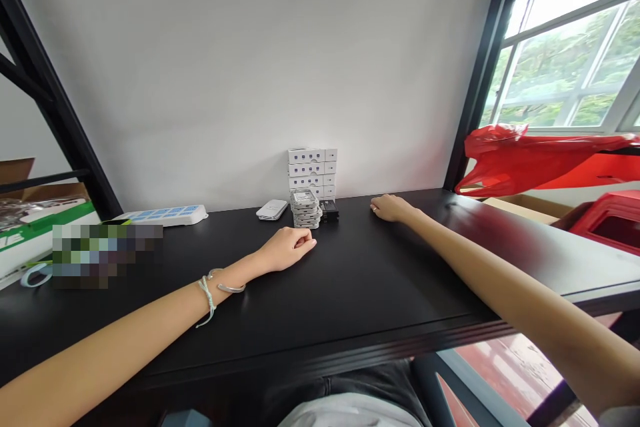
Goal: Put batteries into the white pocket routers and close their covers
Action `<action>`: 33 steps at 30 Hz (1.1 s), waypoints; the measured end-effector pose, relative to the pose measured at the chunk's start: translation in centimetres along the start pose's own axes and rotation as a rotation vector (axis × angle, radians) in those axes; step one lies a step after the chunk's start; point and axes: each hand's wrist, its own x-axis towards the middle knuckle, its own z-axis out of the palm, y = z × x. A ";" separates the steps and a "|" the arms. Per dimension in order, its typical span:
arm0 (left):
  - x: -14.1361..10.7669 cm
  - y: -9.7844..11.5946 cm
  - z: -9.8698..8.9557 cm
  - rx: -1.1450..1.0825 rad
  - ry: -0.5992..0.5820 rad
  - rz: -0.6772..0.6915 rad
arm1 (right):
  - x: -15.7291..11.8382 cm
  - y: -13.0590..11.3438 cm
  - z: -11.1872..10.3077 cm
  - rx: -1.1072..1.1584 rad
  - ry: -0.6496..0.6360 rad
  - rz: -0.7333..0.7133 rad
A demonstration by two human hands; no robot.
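Along the black desk's [400,293] back edge, stacked hard drives [305,209] sit just beyond the left hand [287,248], its empty fingers loosely curled; the right hand [393,208], fingers flat and empty, rests farther off.

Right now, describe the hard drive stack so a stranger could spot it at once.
On the black desk, find the white boxes by the wall. In front sits a short stack of silver hard drives, unboxed, nearest the left hand.

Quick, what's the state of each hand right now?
Left hand: loosely closed, holding nothing, resting on the desk.
Right hand: open, palm down on the desk, holding nothing.
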 end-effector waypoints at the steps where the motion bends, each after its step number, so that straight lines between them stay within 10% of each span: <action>1: 0.0 0.0 0.0 0.004 -0.002 0.001 | -0.1 -0.2 0.0 -0.003 0.002 -0.005; 25: 1.5 -0.1 0.4 0.236 0.103 0.014 | -0.4 -0.2 0.3 0.057 0.010 0.001; 33: 1.6 -0.3 0.4 0.242 0.104 0.018 | -1.2 -3.9 -3.4 0.287 0.220 0.067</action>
